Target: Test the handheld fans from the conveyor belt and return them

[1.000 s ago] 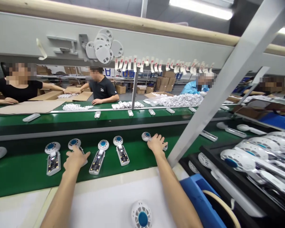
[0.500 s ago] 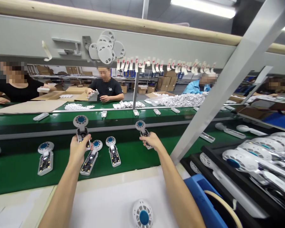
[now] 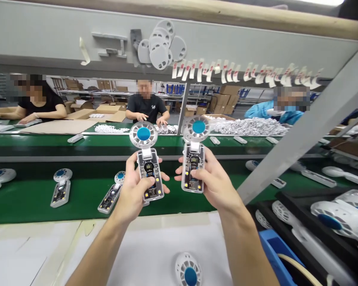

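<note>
My left hand [image 3: 133, 192] is closed round the open-backed body of a white handheld device [image 3: 149, 165]. Its thumb presses on the dark circuit board. In my right hand [image 3: 216, 180] is a matching handheld device [image 3: 194, 159], also gripped with the thumb on the board. Both stand upright side by side, a small gap apart, their round vented heads with blue centres at the top. Beneath them on the green conveyor belt [image 3: 83, 208] lie more such devices, among them one device [image 3: 60, 192] at the left and another device [image 3: 109, 196] partly behind my left wrist.
Below my hands, a round vented part [image 3: 188, 270] lies on the white worktop [image 3: 155, 246]. At the right are a blue bin [image 3: 282, 258] and black trays with finished-looking white units [image 3: 331, 216]. A slanted metal post [image 3: 301, 115] crosses there. Several people work across the line.
Both hands have lifted their devices off the belt area and brought them closer and together in front of me. The camera view has turned slightly left.
</note>
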{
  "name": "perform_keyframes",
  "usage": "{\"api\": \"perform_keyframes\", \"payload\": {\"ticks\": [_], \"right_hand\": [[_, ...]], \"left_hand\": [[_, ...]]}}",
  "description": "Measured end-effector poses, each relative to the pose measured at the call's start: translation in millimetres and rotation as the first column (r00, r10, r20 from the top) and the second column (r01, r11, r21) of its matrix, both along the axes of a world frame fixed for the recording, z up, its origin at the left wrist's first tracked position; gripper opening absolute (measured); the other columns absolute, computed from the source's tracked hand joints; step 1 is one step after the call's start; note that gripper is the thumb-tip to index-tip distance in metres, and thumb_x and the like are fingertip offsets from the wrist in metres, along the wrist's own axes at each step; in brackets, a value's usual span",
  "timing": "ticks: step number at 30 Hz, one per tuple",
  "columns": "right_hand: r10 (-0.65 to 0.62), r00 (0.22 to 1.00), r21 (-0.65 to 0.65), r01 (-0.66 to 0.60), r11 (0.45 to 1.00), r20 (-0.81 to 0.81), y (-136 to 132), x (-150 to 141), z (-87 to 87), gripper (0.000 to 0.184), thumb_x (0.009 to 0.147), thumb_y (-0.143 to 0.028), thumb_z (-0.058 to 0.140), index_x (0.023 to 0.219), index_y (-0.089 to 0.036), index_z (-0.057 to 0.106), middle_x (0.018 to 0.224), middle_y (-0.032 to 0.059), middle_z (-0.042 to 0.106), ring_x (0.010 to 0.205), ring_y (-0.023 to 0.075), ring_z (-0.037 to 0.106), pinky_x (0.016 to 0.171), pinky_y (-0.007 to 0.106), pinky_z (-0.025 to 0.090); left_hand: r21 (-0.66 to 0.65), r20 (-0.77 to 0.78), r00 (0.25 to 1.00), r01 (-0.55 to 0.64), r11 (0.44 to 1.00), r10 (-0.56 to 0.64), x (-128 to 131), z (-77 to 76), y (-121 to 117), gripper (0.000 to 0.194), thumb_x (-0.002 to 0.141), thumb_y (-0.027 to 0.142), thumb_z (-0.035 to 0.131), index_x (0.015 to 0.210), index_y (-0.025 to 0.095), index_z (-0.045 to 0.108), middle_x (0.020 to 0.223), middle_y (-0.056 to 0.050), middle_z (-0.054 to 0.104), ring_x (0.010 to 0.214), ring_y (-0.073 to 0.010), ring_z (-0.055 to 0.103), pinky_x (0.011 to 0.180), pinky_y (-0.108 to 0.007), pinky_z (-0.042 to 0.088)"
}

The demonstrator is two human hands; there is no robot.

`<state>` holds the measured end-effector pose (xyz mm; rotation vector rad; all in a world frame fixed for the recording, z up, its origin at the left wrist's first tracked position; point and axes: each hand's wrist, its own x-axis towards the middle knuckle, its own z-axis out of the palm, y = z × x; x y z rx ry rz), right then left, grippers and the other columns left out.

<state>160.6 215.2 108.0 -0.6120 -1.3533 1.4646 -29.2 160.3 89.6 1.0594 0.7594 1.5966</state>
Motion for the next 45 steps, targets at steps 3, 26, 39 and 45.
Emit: {"api": "perform_keyframes", "payload": {"ticks": [3, 26, 39, 45], "right_hand": [[0.019, 1.000, 0.010, -0.020, 1.000, 0.011, -9, -2, 4.1, 0.065, 0.078, -0.023, 0.070, 0.135, -0.030, 0.038, 0.109, 0.0010, 0.067, 0.086, 0.0192, 0.073, 0.069, 0.036, 0.065], [0.090, 0.995, 0.035, -0.091, 0.995, 0.038, -18, -17, -3.6, 0.073, 0.082, -0.019, 0.065, 0.146, -0.029, 0.032, 0.101, 0.0024, 0.071, 0.074, 0.0182, 0.070, 0.064, 0.033, 0.060], [0.018, 1.000, -0.035, -0.018, 0.999, 0.003, -20, -17, 3.9, 0.077, 0.071, -0.017, 0.074, 0.140, -0.026, 0.040, 0.121, 0.0071, 0.065, 0.079, 0.0178, 0.071, 0.058, 0.028, 0.061], [0.080, 0.997, -0.035, -0.080, 0.996, -0.007, -17, -15, -0.6, 0.077, 0.079, -0.021, 0.071, 0.147, -0.026, 0.034, 0.103, 0.0042, 0.070, 0.069, 0.0168, 0.070, 0.054, 0.026, 0.059]], "left_hand": [[0.040, 0.008, 0.998, 0.060, 0.997, -0.060, 0, -0.9, -3, 0.069, 0.082, 0.020, 0.068, 0.140, 0.031, 0.032, 0.125, -0.009, 0.061, 0.068, -0.0190, 0.072, 0.052, -0.032, 0.061], [0.101, 0.031, 0.993, 0.109, 0.989, -0.113, -6, 2.0, -8, 0.066, 0.085, 0.015, 0.065, 0.140, 0.032, 0.032, 0.136, -0.011, 0.055, 0.079, -0.0175, 0.070, 0.058, -0.030, 0.062], [0.043, 0.075, 0.994, 0.075, 0.996, -0.078, -13, 8.0, -8, 0.072, 0.080, 0.013, 0.070, 0.139, 0.028, 0.032, 0.125, -0.010, 0.061, 0.074, -0.0181, 0.071, 0.059, -0.033, 0.063], [0.095, 0.095, 0.994, 0.048, 0.994, -0.057, -13, 4.3, -6, 0.063, 0.082, 0.014, 0.066, 0.136, 0.027, 0.037, 0.124, -0.010, 0.062, 0.075, -0.0187, 0.071, 0.056, -0.032, 0.061]]}}
